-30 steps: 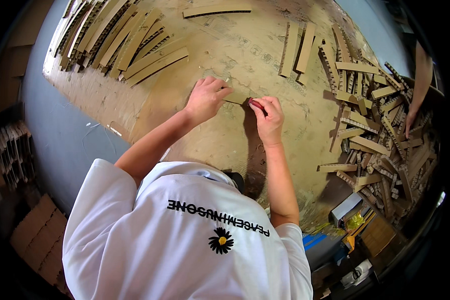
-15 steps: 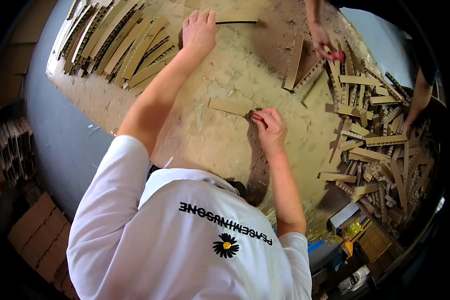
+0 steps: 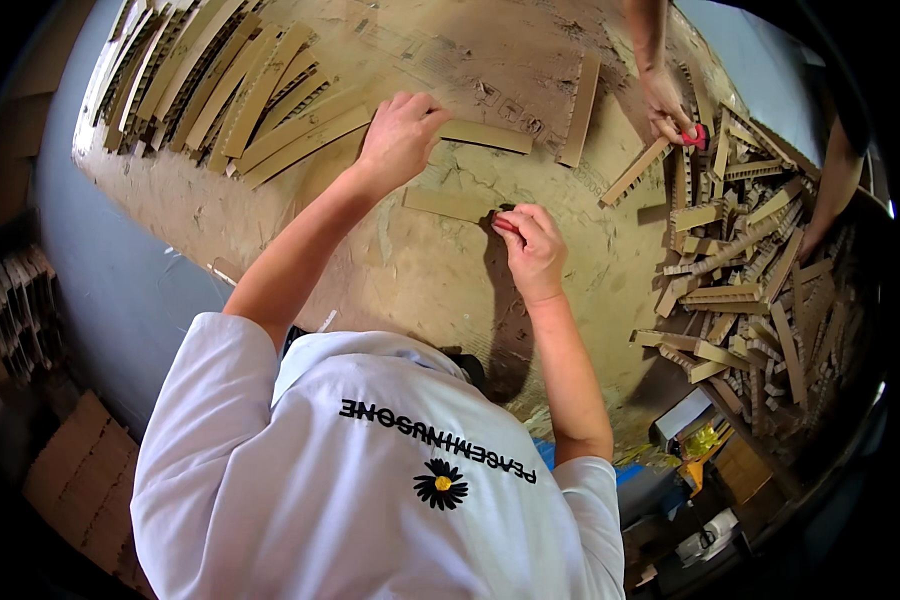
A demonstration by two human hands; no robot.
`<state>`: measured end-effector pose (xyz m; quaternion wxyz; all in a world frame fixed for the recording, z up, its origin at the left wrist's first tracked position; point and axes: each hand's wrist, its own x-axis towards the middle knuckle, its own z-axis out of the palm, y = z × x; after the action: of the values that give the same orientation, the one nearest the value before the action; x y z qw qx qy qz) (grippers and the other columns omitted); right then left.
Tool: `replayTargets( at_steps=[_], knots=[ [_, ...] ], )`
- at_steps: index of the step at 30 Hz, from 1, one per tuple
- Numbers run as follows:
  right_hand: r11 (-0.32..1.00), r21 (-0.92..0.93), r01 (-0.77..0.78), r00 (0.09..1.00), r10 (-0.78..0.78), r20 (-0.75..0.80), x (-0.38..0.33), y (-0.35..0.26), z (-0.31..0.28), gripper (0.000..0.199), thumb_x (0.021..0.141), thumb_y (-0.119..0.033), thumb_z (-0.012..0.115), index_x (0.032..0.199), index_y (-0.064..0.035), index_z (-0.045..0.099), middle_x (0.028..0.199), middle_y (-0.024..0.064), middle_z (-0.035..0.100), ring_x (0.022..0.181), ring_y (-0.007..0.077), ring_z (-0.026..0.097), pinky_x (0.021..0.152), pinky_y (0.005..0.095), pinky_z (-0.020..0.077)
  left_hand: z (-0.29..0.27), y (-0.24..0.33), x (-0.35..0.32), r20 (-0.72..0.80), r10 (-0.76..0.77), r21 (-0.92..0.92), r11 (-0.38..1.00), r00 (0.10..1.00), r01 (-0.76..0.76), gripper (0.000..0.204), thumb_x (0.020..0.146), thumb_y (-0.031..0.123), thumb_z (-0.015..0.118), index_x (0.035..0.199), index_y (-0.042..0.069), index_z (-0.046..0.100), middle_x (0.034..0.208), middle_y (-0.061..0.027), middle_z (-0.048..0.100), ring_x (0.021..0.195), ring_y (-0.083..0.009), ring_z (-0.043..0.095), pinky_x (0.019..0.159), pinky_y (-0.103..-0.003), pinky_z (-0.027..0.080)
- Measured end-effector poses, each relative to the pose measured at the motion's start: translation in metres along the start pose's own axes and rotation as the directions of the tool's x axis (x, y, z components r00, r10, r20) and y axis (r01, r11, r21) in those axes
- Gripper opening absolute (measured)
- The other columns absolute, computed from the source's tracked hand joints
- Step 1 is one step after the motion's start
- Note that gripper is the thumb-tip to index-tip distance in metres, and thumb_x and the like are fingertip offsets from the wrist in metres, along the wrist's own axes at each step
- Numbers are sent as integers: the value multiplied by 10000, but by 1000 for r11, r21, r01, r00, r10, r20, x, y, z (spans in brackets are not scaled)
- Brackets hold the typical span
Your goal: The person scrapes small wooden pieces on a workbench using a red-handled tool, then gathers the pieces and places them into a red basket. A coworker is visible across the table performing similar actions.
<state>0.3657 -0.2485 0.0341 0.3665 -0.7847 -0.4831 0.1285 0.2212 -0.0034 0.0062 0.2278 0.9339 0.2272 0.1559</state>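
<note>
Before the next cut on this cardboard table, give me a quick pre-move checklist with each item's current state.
1. Left hand pressing a strip: ok.
2. Right hand holding the red cutter: ok.
3. Cutter at the end of the short strip: ok.
4. Blade out: cannot tell, hidden by fingers.
5. Left hand apart from the cutter: ok.
6. Other person's hand away from both strips: ok, it is at the far right pile.
</note>
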Motion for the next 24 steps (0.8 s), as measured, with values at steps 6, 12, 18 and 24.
replayTargets(
  at_steps=[6, 12, 18, 24],
  knots=[
    [979, 182, -93, 990, 110, -83, 52, -26, -18, 147, 850, -27, 826, 992, -40, 790, 946, 66, 692, 843, 181, 671, 765, 314, 537, 4, -2, -3, -22, -42, -10, 999, 999, 42, 426, 826, 51, 782, 1242, 128, 736, 1200, -42, 665, 1132, -299, 589, 947, -441, 481],
    [939, 341, -49, 998, 61, -22, 112, -17, 14, 128, 863, -2, 817, 985, -8, 776, 942, 70, 680, 833, 178, 661, 746, 306, 533, 3, 0, 1, -29, -32, -8, 999, 999, 32, 431, 832, 70, 789, 1253, 146, 739, 1194, -24, 662, 1135, -281, 589, 945, -436, 477],
    [970, 238, 39, 999, -45, 22, 115, -2, 39, 131, 861, -31, 828, 983, -43, 780, 909, 63, 668, 795, 196, 658, 717, 314, 532, 5, -2, -2, -43, -47, -22, 999, 998, 46, 450, 831, 75, 790, 1270, 164, 738, 1197, -15, 658, 1141, -276, 587, 950, -433, 476],
    [984, 165, 61, 998, -65, 17, 117, -4, 41, 134, 847, -55, 836, 963, -62, 771, 908, 69, 663, 794, 226, 656, 698, 342, 530, 5, -3, -3, -18, -57, -13, 998, 998, 57, 468, 824, 80, 792, 1281, 166, 736, 1205, -13, 656, 1158, -275, 581, 951, -441, 471]
  ],
)
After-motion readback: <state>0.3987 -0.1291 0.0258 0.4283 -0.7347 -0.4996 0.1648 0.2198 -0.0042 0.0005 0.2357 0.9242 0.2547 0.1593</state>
